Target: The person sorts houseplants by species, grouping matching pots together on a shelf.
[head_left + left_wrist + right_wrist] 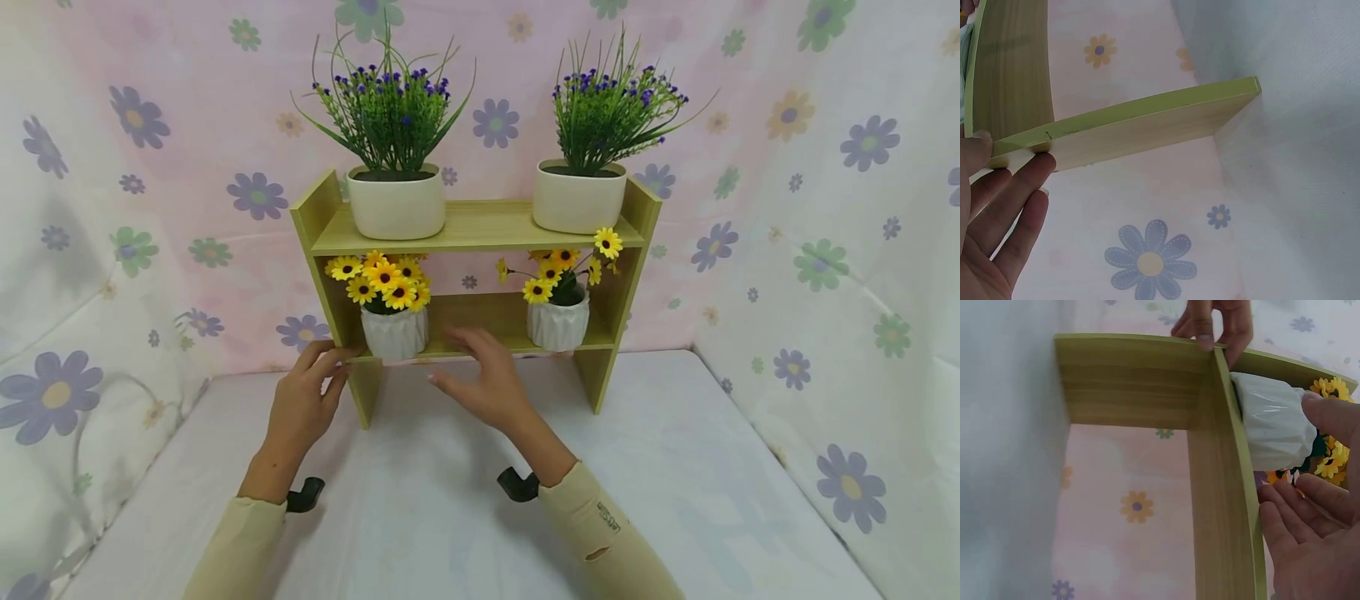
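My left hand (303, 396) grips the left side panel of a two-tier wooden shelf (480, 229); its thumb lies on the panel's front edge, its fingers against the outer side. Just inside that panel, on the lower tier, stands a white ribbed pot (396, 335) of yellow artificial flowers (390, 283). My right hand (487, 379) hovers in front of the lower tier, right of this pot, fingers and thumb spread and holding nothing. In the right wrist view its thumb and fingers overlap the white pot (1275, 422); contact there I cannot tell.
A second white pot (558, 323) with yellow flowers stands at the lower tier's right end. Two larger cream planters (396, 204) with purple flowers stand on the top tier, one at each end. A flower-print cloth (255, 200) hangs behind the white-covered table (420, 517).
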`<action>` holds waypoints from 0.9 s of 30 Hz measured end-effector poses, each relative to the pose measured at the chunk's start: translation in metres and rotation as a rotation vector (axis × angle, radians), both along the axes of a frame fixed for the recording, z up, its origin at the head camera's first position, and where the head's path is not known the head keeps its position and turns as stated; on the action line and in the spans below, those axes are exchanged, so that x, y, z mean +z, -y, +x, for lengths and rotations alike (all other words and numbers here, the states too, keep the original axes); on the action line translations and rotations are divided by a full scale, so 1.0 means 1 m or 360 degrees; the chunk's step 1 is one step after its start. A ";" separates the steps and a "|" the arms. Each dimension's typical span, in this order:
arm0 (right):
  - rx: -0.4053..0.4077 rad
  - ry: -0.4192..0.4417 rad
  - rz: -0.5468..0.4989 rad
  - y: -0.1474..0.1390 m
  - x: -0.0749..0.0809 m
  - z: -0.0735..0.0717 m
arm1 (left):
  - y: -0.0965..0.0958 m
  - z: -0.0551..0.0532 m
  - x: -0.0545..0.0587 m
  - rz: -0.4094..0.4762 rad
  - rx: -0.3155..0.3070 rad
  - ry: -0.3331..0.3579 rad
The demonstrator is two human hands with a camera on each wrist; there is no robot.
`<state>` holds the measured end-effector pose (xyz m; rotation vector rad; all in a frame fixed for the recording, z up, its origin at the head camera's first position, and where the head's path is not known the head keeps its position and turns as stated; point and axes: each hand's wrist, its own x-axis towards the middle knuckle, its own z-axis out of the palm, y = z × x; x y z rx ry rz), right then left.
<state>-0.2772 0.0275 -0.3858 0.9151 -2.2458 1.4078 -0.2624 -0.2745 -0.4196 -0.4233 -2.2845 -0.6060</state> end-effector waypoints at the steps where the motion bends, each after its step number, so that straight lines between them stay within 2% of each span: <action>1: -0.0011 -0.0049 -0.0001 -0.003 -0.002 0.001 | 0.000 0.000 0.000 -0.0001 -0.0001 -0.0002; 4: -0.0024 -0.0144 -0.0009 -0.010 -0.008 0.005 | 0.000 0.000 0.000 -0.0011 0.0012 -0.0008; 11: -0.0096 -0.0200 0.0056 -0.035 -0.024 0.013 | 0.000 0.001 0.000 -0.0033 0.0027 -0.0033; 18: -0.0040 -0.0278 0.0127 -0.073 -0.047 0.017 | -0.001 0.001 0.001 -0.0050 0.0010 -0.0054; 24: -0.0150 -0.0354 0.0071 -0.105 -0.064 0.015 | 0.001 0.003 -0.003 -0.0072 -0.0010 -0.0086; 27: -0.0194 -0.0427 0.0022 -0.121 -0.072 0.011 | 0.003 0.006 -0.006 -0.0061 -0.0014 -0.0064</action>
